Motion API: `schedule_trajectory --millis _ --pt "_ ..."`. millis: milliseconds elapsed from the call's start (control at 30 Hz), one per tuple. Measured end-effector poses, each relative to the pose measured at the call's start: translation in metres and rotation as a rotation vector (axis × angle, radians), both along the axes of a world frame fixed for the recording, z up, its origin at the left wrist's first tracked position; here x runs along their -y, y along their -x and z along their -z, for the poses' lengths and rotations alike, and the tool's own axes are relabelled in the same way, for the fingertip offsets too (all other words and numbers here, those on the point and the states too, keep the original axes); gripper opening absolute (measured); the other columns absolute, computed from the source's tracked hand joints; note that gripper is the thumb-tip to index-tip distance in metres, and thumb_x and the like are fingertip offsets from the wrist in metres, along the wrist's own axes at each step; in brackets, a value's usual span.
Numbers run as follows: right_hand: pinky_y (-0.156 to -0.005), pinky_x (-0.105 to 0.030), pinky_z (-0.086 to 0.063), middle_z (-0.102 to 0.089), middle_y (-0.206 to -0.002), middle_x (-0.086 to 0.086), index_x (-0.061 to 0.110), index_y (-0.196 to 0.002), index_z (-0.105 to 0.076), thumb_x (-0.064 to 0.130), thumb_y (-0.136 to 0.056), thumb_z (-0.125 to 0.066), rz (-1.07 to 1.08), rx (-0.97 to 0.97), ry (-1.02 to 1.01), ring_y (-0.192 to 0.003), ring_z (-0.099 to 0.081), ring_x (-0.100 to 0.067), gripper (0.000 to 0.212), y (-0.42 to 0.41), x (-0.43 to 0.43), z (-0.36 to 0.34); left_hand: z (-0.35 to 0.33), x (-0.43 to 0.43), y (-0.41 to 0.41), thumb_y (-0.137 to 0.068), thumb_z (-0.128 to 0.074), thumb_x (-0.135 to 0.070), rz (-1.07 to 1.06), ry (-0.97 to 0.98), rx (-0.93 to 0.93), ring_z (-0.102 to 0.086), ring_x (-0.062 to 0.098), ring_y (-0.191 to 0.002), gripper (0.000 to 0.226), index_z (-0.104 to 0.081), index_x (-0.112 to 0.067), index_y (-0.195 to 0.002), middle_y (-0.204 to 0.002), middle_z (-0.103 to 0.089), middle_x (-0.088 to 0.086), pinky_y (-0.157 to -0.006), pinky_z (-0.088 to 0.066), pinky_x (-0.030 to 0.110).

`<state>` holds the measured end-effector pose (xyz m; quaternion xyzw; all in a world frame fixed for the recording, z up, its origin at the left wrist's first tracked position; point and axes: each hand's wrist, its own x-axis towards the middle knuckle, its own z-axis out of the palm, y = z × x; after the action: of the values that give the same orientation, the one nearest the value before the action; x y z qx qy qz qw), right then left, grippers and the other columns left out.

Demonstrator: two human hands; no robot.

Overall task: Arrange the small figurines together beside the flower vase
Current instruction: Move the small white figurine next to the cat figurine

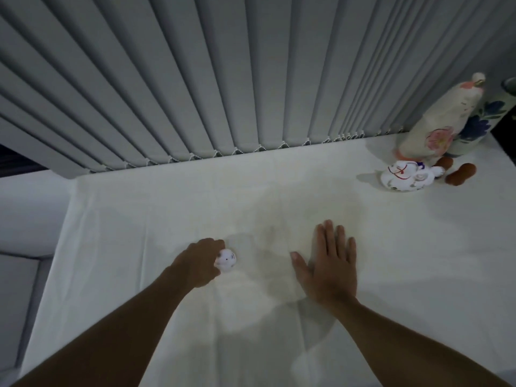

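Observation:
My left hand (201, 261) is closed around a small white figurine (226, 259) with a painted face, low over the white tablecloth (139, 219) near the middle. My right hand (331, 263) lies flat on the cloth, fingers spread, holding nothing. At the far right stands a flower vase (474, 127) painted with blue flowers. In front of it are a tall cream figurine (438, 121) with a pink flower, a white cat-like figurine (406, 178) and two small brown figurines (460, 174), (444, 163).
Grey vertical blinds (223, 79) hang along the back edge of the table. The table's left edge drops off to a pale surface (25, 219). The vase group sits close to the right edge of the frame.

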<state>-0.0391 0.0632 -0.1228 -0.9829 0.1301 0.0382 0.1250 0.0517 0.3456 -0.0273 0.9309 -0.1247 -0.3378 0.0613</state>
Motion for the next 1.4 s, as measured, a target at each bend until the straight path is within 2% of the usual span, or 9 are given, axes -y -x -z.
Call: schedule_trajectory --millis 267,467,633,733,833,933,1033,1133,1400 --pt "-0.127 -0.044 -0.014 -0.028 -0.168 -0.01 0.01 -0.156 -0.034 0.065 -0.092 -0.049 0.122 0.117 -0.094 -0.156 -0.02 -0.029 0.085 0.0 0.041 0.003 -0.011 0.053 -0.033 -0.075 -0.078 -0.026 -0.061 0.199 0.071 -0.067 0.023 -0.087 0.023 -0.068 -0.019 -0.094 -0.092 -0.066 -0.003 -0.08 -0.054 0.037" --pt "-0.128 -0.051 -0.011 -0.018 -0.17 -0.014 0.01 -0.159 -0.022 0.071 -0.094 -0.037 0.354 0.057 -0.037 -0.158 -0.012 -0.03 0.09 -0.017 0.123 0.001 -0.014 0.123 -0.068 -0.074 -0.077 -0.031 -0.011 0.305 0.092 -0.065 0.023 -0.094 0.031 -0.069 -0.02 -0.102 -0.099 -0.064 -0.001 -0.086 -0.053 0.041" --pt "-0.128 -0.051 -0.002 -0.002 -0.173 -0.012 0.013 -0.163 -0.007 0.083 -0.09 -0.018 0.472 -0.016 -0.006 -0.159 0.001 -0.029 0.101 -0.034 0.154 -0.008 -0.018 0.191 -0.097 -0.056 -0.051 -0.062 0.065 0.356 0.077 -0.065 0.022 -0.09 0.062 -0.072 -0.02 -0.098 -0.095 -0.065 -0.001 -0.082 -0.052 0.037" --pt "-0.128 -0.052 -0.001 0.002 -0.173 -0.013 0.012 -0.163 -0.003 0.083 -0.091 -0.015 0.455 -0.027 -0.013 -0.159 0.004 -0.03 0.102 -0.035 0.154 -0.008 -0.014 0.233 -0.117 -0.068 -0.065 -0.047 0.12 0.332 0.071 -0.066 0.023 -0.097 0.045 -0.073 -0.021 -0.104 -0.1 -0.066 0.0 -0.083 -0.051 0.035" --pt "-0.128 -0.054 -0.004 -0.001 -0.172 -0.016 0.009 -0.163 -0.007 0.081 -0.093 -0.019 0.446 -0.03 -0.018 -0.159 0.002 -0.032 0.1 -0.034 0.155 -0.008 -0.015 0.274 -0.135 -0.067 -0.065 -0.045 0.181 0.347 0.08 -0.063 0.025 -0.099 0.051 -0.073 -0.017 -0.109 -0.105 -0.066 0.005 -0.084 -0.049 0.034" --pt "-0.128 -0.055 -0.004 -0.003 -0.172 -0.018 0.008 -0.162 -0.01 0.08 -0.094 -0.02 0.442 -0.049 -0.027 -0.159 0.0 -0.034 0.099 -0.037 0.157 -0.01 -0.011 0.308 -0.155 -0.078 -0.075 -0.031 0.263 0.339 0.083 -0.061 0.027 -0.102 0.038 -0.071 -0.018 -0.114 -0.105 -0.063 0.006 -0.082 -0.045 0.032" --pt "-0.128 -0.055 -0.003 -0.002 -0.172 -0.018 0.008 -0.162 -0.009 0.079 -0.094 -0.019 0.438 -0.069 -0.02 -0.159 0.002 -0.034 0.099 -0.038 0.157 -0.009 -0.005 0.331 -0.172 -0.082 -0.07 -0.015 0.334 0.309 0.102 -0.061 0.027 -0.104 0.033 -0.07 -0.021 -0.114 -0.1 -0.058 -0.001 -0.09 -0.05 0.04" --pt "-0.127 -0.056 -0.006 -0.007 -0.171 -0.019 0.006 -0.162 -0.013 0.077 -0.095 -0.024 0.437 -0.054 -0.017 -0.159 -0.002 -0.035 0.098 -0.038 0.158 -0.008 0.002 0.346 -0.182 -0.082 -0.062 -0.013 0.385 0.293 0.083 -0.059 0.026 -0.11 0.037 -0.069 -0.024 -0.116 -0.111 -0.062 0.001 -0.095 -0.048 0.046" --pt "-0.127 -0.057 -0.007 -0.006 -0.171 -0.017 0.009 -0.162 -0.015 0.079 -0.095 -0.023 0.443 -0.069 -0.037 -0.159 -0.003 -0.035 0.097 -0.039 0.159 -0.005 0.016 0.36 -0.187 -0.082 -0.059 0.0 0.414 0.262 0.098 -0.059 0.028 -0.112 0.043 -0.07 -0.023 -0.117 -0.12 -0.064 0.002 -0.095 -0.05 0.046"
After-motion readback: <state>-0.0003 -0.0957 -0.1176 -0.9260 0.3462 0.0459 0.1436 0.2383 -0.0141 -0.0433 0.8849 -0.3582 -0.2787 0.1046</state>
